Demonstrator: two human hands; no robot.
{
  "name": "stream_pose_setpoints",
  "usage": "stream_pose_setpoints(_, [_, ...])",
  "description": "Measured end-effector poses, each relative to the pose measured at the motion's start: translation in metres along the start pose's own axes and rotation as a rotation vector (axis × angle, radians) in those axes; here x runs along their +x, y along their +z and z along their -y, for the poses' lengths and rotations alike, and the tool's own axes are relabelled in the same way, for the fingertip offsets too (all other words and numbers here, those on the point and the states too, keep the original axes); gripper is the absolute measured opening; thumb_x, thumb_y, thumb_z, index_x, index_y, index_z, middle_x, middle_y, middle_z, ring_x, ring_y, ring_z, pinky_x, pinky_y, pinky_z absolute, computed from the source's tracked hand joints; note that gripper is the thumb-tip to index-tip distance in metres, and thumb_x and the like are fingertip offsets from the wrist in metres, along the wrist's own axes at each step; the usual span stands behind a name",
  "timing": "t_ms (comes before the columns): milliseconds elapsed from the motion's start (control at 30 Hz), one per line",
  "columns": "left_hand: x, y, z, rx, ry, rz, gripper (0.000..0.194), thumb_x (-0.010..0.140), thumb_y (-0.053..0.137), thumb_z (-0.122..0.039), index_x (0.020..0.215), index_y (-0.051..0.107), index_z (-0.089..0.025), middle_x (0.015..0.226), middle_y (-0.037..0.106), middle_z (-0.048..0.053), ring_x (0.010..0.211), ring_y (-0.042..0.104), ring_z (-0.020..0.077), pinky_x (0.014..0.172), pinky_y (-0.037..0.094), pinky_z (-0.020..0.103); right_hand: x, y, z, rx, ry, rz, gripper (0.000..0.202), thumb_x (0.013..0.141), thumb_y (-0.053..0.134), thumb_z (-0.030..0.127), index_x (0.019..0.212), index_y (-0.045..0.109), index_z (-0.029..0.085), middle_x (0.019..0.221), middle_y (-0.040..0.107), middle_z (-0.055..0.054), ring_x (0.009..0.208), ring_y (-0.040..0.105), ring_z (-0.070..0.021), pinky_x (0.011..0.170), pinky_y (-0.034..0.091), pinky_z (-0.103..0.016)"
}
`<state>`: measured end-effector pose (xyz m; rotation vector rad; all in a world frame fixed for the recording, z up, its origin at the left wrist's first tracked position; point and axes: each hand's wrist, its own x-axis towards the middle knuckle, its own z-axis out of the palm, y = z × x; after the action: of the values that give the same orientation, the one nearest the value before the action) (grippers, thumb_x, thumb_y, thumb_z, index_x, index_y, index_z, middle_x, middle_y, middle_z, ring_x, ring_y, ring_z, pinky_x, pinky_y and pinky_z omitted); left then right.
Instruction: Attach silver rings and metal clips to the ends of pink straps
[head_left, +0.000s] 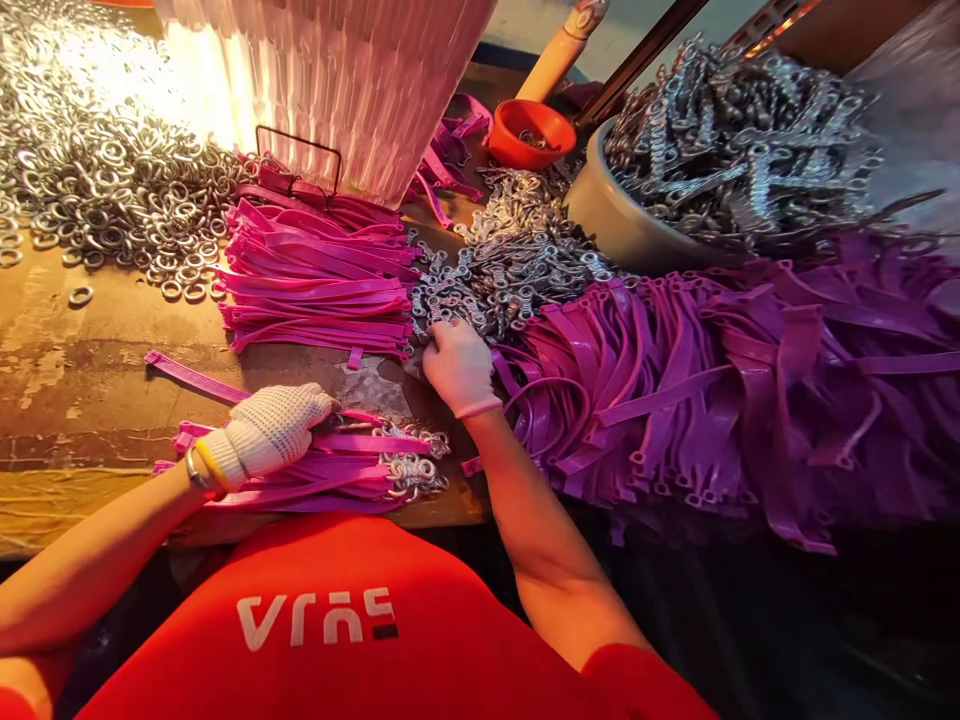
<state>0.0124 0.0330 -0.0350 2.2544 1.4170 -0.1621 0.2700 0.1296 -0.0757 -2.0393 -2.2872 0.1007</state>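
My left hand [281,425], in a white dotted glove, is closed around a pink strap [196,378] whose flat end sticks out to the left. Beneath it lies a bundle of pink straps [300,490] with metal links and rings [412,475] at their right ends. My right hand [459,368], in a pale glove, has its fingers curled down at the near edge of a heap of small metal links [510,280]. Its fingertips are partly hidden, so what they pinch cannot be made out. Just left of that heap is a stack of pink straps [322,270].
Metal rings [135,190] are heaped at the left under bright light. Purple straps [660,380] cover the right side. Behind them stands a grey tub [600,190] heaped with metal chain pieces [750,150]. A red bowl [510,150] and ribbed translucent sheet [330,90] stand at the back.
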Motion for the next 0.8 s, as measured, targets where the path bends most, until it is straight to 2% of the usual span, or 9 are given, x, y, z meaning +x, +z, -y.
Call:
stream_pose_setpoints(100, [0.002,0.006,0.004,0.069,0.012,0.023,0.029,0.088,0.048,-0.013,0.108,0.068,-0.017,0.105,0.07,0.011,0.087,0.07,0.0257,0.069,0.049,0.032,-0.022,-0.004,-0.012,0.291,0.02,-0.076,0.023,0.09,0.048,0.02,0.1,0.069,0.015,0.105,0.069,-0.014,0.101,0.063,-0.0262,0.091,0.048,-0.037])
stream_pose_setpoints(200, [0.001,0.0,0.006,0.09,-0.013,-0.056,0.024,0.09,0.049,-0.019,0.104,0.068,-0.016,0.103,0.069,0.011,0.087,0.069,0.0252,0.07,0.048,0.032,-0.055,-0.013,-0.022,0.628,0.1,-0.038,0.022,0.092,0.047,0.033,0.095,0.065,0.019,0.089,0.07,-0.005,0.085,0.064,-0.0211,0.08,0.051,-0.034])
stream_pose_setpoints(267, [0.007,-0.007,0.0,0.077,-0.031,-0.126,0.023,0.092,0.049,-0.021,0.1,0.069,-0.014,0.096,0.069,0.011,0.082,0.067,0.0242,0.07,0.048,0.033,-0.073,-0.018,-0.025,0.813,0.153,0.016,0.023,0.092,0.048,0.037,0.099,0.062,0.02,0.083,0.069,-0.002,0.076,0.064,-0.0181,0.073,0.052,-0.031])
stream_pose_setpoints(333, [0.021,-0.012,-0.017,0.001,-0.017,-0.161,0.022,0.094,0.05,-0.023,0.097,0.07,-0.014,0.091,0.07,0.01,0.08,0.067,0.0232,0.071,0.048,0.032,-0.083,-0.024,-0.023,0.93,0.174,0.021,0.023,0.092,0.049,0.036,0.104,0.061,0.021,0.087,0.07,-0.002,0.072,0.065,-0.0157,0.07,0.053,-0.03])
stream_pose_setpoints(433, [0.043,-0.008,-0.05,-0.146,0.034,-0.097,0.023,0.095,0.053,-0.027,0.097,0.072,-0.015,0.092,0.072,0.01,0.083,0.068,0.0233,0.075,0.051,0.032,-0.085,-0.029,-0.016,0.977,0.136,-0.071,0.025,0.093,0.047,0.034,0.111,0.06,0.022,0.102,0.069,-0.005,0.078,0.066,-0.0149,0.072,0.055,-0.029])
stream_pose_setpoints(533, [0.046,0.002,-0.07,-0.186,0.071,-0.061,0.028,0.093,0.054,-0.018,0.116,0.069,-0.014,0.111,0.072,0.013,0.101,0.069,0.0243,0.088,0.053,0.033,-0.08,-0.033,-0.008,0.889,0.037,-0.17,0.029,0.095,0.042,0.03,0.116,0.06,0.022,0.107,0.069,-0.007,0.091,0.066,-0.0171,0.083,0.056,-0.032])
stream_pose_setpoints(633, [0.025,0.005,-0.063,-0.099,0.049,-0.107,0.042,0.092,0.049,-0.011,0.133,0.059,-0.016,0.131,0.063,0.015,0.108,0.068,0.0244,0.089,0.054,0.034,-0.077,-0.035,-0.003,0.772,-0.021,-0.159,0.028,0.096,0.043,0.029,0.115,0.063,0.021,0.112,0.071,-0.009,0.102,0.066,-0.0206,0.096,0.051,-0.036])
stream_pose_setpoints(733, [0.003,0.004,-0.049,0.05,0.009,0.022,0.031,0.093,0.044,-0.012,0.116,0.065,-0.014,0.111,0.067,0.014,0.089,0.07,0.0249,0.076,0.055,0.035,-0.076,-0.034,0.006,0.784,-0.119,-0.077,0.025,0.096,0.046,0.027,0.111,0.065,0.021,0.112,0.071,-0.008,0.107,0.065,-0.0213,0.099,0.049,-0.035])
stream_pose_setpoints(800, [-0.001,0.007,-0.046,0.084,-0.003,0.092,0.027,0.092,0.045,-0.011,0.109,0.066,-0.013,0.101,0.068,0.014,0.084,0.07,0.0244,0.075,0.055,0.035,-0.074,-0.031,0.018,0.799,-0.237,0.003,0.024,0.095,0.046,0.022,0.109,0.066,0.021,0.11,0.072,-0.007,0.106,0.065,-0.0197,0.099,0.048,-0.033])
